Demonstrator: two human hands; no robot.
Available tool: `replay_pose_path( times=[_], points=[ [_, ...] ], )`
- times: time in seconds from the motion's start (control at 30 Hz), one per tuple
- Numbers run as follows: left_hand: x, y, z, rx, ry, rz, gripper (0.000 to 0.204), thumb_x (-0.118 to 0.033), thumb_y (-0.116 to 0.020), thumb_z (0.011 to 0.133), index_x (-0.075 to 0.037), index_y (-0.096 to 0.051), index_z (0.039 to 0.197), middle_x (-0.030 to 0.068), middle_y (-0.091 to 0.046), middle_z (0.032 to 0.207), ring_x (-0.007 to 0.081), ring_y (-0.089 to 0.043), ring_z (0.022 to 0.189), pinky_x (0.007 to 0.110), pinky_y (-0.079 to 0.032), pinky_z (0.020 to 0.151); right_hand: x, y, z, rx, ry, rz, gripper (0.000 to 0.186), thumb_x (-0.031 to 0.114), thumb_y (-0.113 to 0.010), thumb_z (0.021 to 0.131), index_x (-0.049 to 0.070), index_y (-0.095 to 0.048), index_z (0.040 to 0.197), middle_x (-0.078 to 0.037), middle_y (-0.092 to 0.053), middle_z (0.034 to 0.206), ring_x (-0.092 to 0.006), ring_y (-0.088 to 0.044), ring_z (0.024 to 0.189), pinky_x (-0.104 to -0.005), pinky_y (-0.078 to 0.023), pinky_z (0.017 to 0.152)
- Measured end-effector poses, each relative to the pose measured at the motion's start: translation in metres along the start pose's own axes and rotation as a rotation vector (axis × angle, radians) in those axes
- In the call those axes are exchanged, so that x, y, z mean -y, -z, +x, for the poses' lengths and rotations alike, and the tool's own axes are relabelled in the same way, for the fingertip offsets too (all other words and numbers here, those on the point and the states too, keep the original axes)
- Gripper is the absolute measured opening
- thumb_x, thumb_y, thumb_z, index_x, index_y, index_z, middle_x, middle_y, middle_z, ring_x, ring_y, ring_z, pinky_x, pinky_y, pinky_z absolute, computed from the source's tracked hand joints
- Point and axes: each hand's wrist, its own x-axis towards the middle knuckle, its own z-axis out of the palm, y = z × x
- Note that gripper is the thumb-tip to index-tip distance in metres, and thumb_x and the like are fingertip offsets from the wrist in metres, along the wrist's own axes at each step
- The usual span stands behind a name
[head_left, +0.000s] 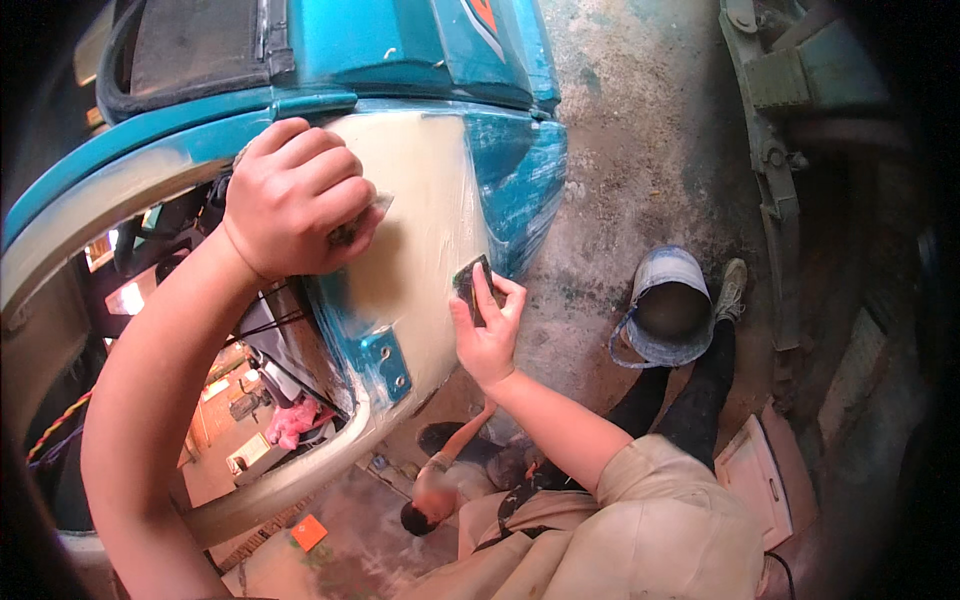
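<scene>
The left hand (300, 200) is curled in a fist round a scrap (382, 203), its kind hidden, at the upper left of the cream panel (435, 170); apart from it, the right hand (488, 325) pinches a dark pad (466, 282) between thumb and fingers at the panel's right edge; the panel borders blue bodywork (390, 50), with a hinge plate (383, 362) below; the step looks like rubbing the coat smooth, and the next move seems to call for a flat pad and even pressure; farther out are a bucket (668, 262) and another person (462, 470).
</scene>
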Motion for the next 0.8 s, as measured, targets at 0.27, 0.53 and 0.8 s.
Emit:
replay_pose_path(
  times=[0.27, 0.53, 0.8],
  points=[
    [0.001, -0.004, 0.004, 0.011, -0.035, 0.016, 0.018, -0.020, -0.080, 0.077, -0.016, -0.062, 0.080, 0.0008, -0.063, 0.082, 0.0224, -0.067, 0.084, 0.039, -0.054, 0.082, -0.020, -0.028, 0.114, -0.063, -0.212, 0.057, 0.052, 0.028, -0.079, 0.098, 0.004, -0.069, 0.143, -0.018, -0.055, 0.115, -0.0306, -0.056, 0.107, -0.0410, -0.048, 0.100],
    [0.001, 0.002, -0.001, 0.060, -0.012, 0.006, 0.017, -0.017, -0.080, 0.074, -0.015, -0.065, 0.082, 0.0025, -0.064, 0.084, 0.0252, -0.067, 0.087, 0.040, -0.053, 0.084, -0.020, -0.020, 0.039, -0.044, -0.105, 0.035, 0.053, 0.026, -0.076, 0.100, 0.006, -0.066, 0.148, -0.020, -0.051, 0.123, -0.0335, -0.054, 0.114, -0.0450, -0.046, 0.106],
    [0.004, -0.003, -0.005, 0.072, -0.016, -0.013, 0.018, -0.013, -0.081, 0.072, -0.014, -0.067, 0.084, 0.0041, -0.065, 0.086, 0.0271, -0.068, 0.090, 0.042, -0.054, 0.086, -0.015, -0.011, 0.025, -0.014, -0.178, 0.048, 0.055, 0.028, -0.076, 0.100, 0.006, -0.065, 0.148, -0.020, -0.054, 0.121, -0.0342, -0.053, 0.112, -0.0445, -0.045, 0.104]
  ],
)
